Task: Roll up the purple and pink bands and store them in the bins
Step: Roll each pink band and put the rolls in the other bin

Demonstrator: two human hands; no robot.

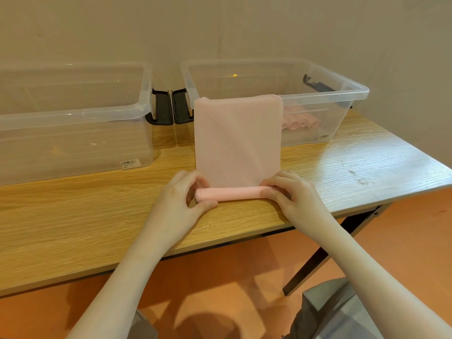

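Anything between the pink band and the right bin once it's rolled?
Nothing separate blocks it. Both hands, left and right, grip the roll on the table. The pink band has its unrolled end draped over the right bin at the front rim, so only that wall must be cleared.

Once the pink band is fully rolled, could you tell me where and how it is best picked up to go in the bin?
Probably at the roll's two ends, from the near side. The pink band forms a long thin roll lying crosswise on the table, so the left hand and right hand, already curled round those ends, could keep it from unwinding or sagging. Its loose end hangs over the right bin's rim.
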